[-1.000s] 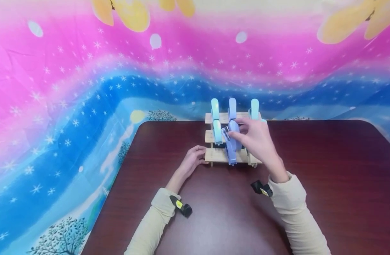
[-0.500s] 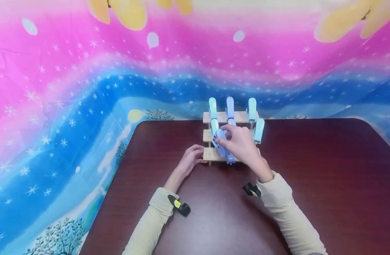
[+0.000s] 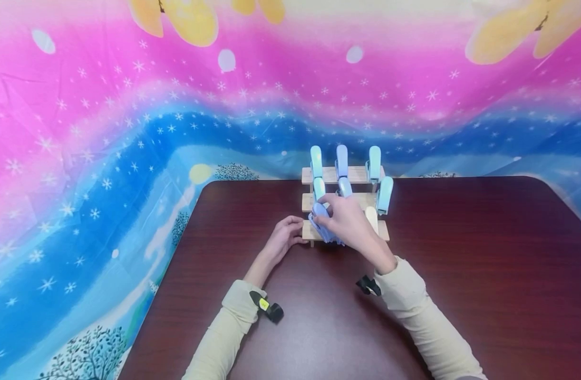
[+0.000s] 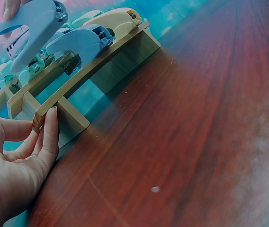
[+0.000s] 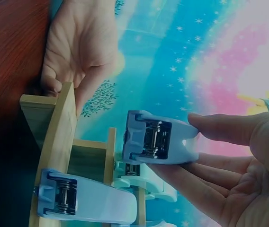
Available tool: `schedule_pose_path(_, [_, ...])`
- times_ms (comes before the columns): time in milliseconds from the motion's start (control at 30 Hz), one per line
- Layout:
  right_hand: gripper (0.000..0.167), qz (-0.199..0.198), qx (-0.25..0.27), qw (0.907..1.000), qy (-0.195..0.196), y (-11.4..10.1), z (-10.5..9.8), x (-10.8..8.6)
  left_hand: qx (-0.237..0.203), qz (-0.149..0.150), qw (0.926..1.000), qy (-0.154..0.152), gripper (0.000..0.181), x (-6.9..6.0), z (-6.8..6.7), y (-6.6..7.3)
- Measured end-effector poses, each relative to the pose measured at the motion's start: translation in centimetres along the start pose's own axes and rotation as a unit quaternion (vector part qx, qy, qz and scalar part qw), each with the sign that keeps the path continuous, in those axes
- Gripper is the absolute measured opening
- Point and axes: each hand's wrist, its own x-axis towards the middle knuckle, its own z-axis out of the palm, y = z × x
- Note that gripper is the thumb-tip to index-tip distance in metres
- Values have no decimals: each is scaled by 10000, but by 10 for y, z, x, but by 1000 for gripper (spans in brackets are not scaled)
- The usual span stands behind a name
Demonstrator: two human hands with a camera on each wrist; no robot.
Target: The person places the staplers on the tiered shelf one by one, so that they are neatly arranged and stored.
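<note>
My right hand pinches a lavender clothes peg, a large plastic one with a coil spring, between thumb and fingers. In the right wrist view it sits apart from the front board, near the board's left end. My left hand grips that end of the wooden three-tier rack. Another lavender peg is clamped on the front board, partly hidden by my right hand in the head view. A cream peg stands further right on this board.
Mint pegs and lavender pegs stand on the higher boards behind. One mint peg leans outward at the middle board's right end. The rack is on a dark red-brown table, before a patterned backdrop.
My right hand has carried the lavender peg left and down, from before the rack's middle to the front board's left part. My left hand stays on the rack's end.
</note>
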Motion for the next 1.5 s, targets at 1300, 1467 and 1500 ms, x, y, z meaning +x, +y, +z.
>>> schedule_pose_path(1300, [28,189,-390,9990,65,5,32,4,66,0,10000,-10,9,0,0,0])
schedule_pose_path(1467, [25,179,-429,9989,42,9,37,5,83,-20,10000,-5,7,0,0,0])
schedule_pose_path(1500, [25,180,-433,9989,26,9,38,6,81,-31,10000,-7,7,0,0,0])
